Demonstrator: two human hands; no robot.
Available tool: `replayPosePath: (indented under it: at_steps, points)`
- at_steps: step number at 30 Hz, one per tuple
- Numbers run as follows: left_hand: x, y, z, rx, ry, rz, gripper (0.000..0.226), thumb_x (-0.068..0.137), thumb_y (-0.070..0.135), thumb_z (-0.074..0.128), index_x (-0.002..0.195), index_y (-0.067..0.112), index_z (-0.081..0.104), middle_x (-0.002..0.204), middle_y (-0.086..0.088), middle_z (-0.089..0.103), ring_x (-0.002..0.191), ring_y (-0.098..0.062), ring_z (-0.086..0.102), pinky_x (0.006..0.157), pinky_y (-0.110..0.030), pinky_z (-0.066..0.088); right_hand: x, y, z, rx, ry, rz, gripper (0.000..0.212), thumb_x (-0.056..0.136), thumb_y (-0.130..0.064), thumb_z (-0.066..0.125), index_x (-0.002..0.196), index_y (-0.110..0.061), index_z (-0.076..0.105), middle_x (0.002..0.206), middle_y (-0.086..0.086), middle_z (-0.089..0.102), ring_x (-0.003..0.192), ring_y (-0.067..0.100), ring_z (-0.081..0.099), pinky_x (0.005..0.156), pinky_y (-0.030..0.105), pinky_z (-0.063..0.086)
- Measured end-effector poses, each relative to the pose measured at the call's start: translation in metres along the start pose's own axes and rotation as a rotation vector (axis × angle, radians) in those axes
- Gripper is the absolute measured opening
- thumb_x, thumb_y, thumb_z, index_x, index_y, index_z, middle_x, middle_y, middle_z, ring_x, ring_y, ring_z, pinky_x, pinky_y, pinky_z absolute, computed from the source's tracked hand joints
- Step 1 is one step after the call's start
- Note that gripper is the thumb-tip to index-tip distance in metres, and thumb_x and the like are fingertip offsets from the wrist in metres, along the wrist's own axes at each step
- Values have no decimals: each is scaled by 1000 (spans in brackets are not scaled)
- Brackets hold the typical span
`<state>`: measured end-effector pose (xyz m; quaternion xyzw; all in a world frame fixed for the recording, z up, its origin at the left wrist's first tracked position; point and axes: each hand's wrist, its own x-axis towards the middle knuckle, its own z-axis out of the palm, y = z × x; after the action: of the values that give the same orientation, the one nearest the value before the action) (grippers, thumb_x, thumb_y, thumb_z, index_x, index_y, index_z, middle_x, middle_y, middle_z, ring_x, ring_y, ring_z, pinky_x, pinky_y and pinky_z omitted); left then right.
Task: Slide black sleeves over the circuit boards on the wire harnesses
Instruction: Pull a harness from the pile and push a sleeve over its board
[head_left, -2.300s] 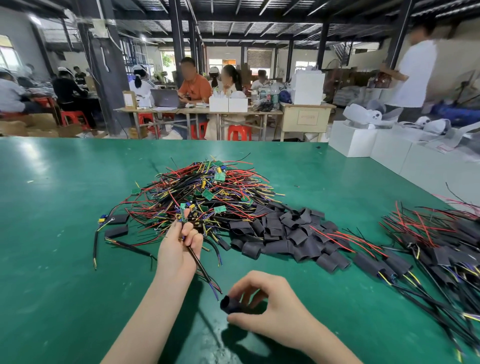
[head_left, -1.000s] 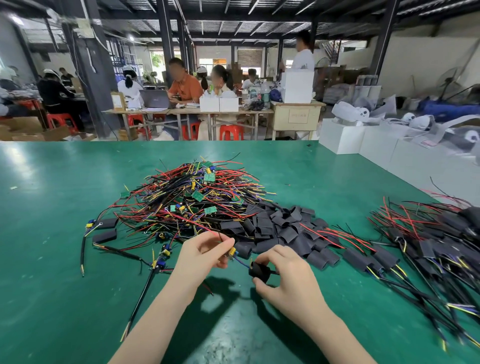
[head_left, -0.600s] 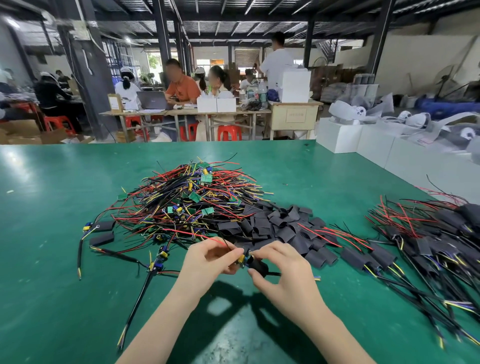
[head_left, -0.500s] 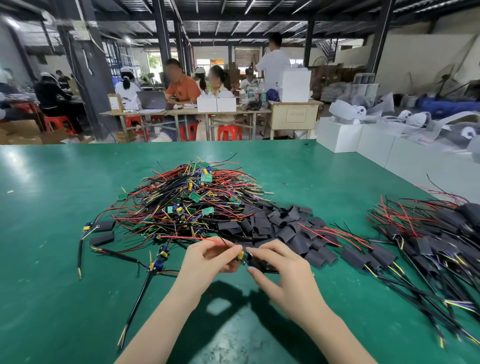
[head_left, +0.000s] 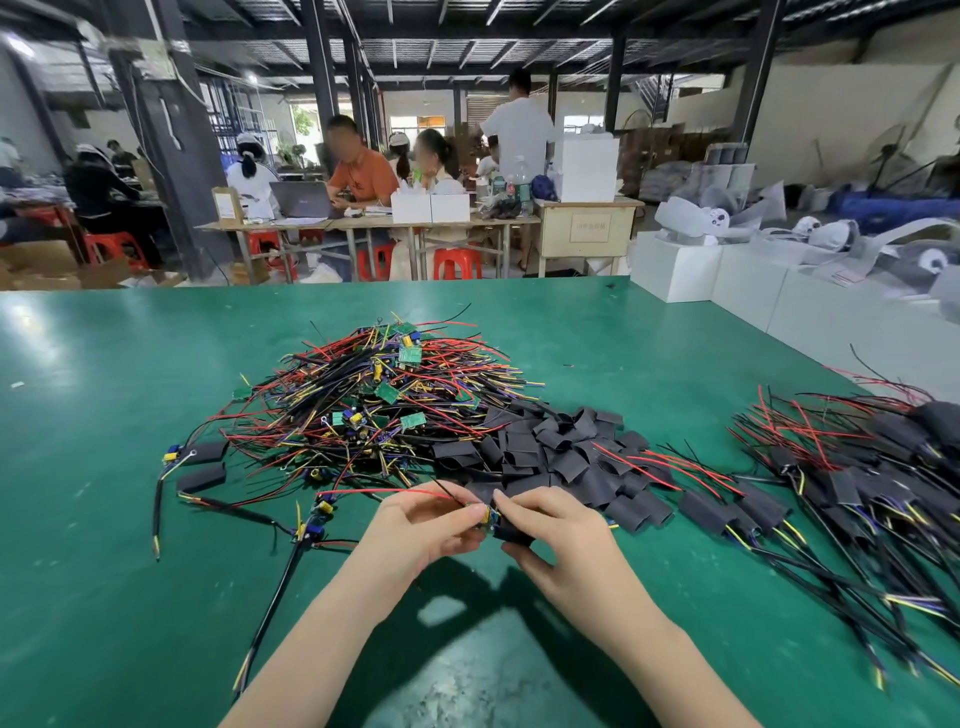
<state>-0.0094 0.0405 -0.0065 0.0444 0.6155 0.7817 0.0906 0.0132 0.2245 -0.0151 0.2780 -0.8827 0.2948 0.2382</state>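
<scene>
The black sleeve (head_left: 511, 530) sits at lower centre, pinched between our right hand's (head_left: 558, 540) thumb and curled fingers. Our left hand (head_left: 426, 525) pinches the circuit board (head_left: 487, 517) at its mouth. We should keep the board level and the mouth open, feeding steadily.
</scene>
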Motion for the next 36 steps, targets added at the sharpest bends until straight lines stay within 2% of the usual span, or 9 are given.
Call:
replayPosePath:
  at_steps: [3,6,8,14,18,22,27,32,36]
  points:
    - [0,-1,-3,95,-15,34,7,80,-3,70,87,-3,69,75,-13,69,66,-19,65,65,-25,56,0,0,0,118,-2,59,46,78,-9,74,122,-18,65,103,-4,67,93,11,61,86,22,48]
    - [1,-2,-4,281,0,112,6,79,-1,73,85,0,73,79,-16,70,69,-20,68,66,-28,58,0,0,0,129,-23,76,45,77,-10,75,120,-18,67,103,-5,67,94,10,61,87,19,46]
    - [1,-3,-3,316,17,130,4,79,0,74,80,3,75,83,-19,71,69,-20,68,67,-30,59,-1,-1,2,112,-13,90,45,75,-11,76,119,-18,67,103,-5,68,95,11,61,88,19,45]
    - [3,-8,-2,86,100,-14,15,77,-1,75,66,10,74,70,-15,69,58,-20,66,58,-26,56,-1,-2,5,67,5,38,45,77,-11,74,121,-17,66,103,-5,67,95,11,58,86,20,46]
    - [3,-5,-6,125,25,29,8,75,1,77,75,8,73,76,-15,70,66,-22,68,66,-29,58,-2,-2,4,117,20,75,44,77,-14,73,120,-18,67,103,-7,68,94,9,61,87,26,49]
    - [0,1,-10,195,-100,106,13,77,5,79,85,9,71,83,-12,71,76,-20,69,73,-26,56,-1,-2,3,185,24,107,41,79,-19,73,119,-20,67,97,-11,69,86,5,63,80,31,52]
    - [0,1,-9,173,-47,78,10,78,0,75,84,7,70,81,-12,71,73,-23,69,70,-27,57,-1,-2,2,166,36,150,45,77,-27,77,121,-33,65,93,-13,67,83,4,61,81,29,50]
    - [3,0,-4,37,71,-64,20,70,-2,78,85,-3,65,72,-18,70,65,-26,71,60,-27,57,-1,-2,2,188,61,131,42,75,-23,80,115,-28,70,93,-9,67,81,5,61,78,25,50]
    - [0,3,-7,154,-6,36,24,65,0,84,80,3,65,77,-15,71,68,-22,70,64,-25,56,-1,-2,4,156,60,116,39,76,-29,77,113,-20,70,92,-9,68,79,5,61,75,27,51]
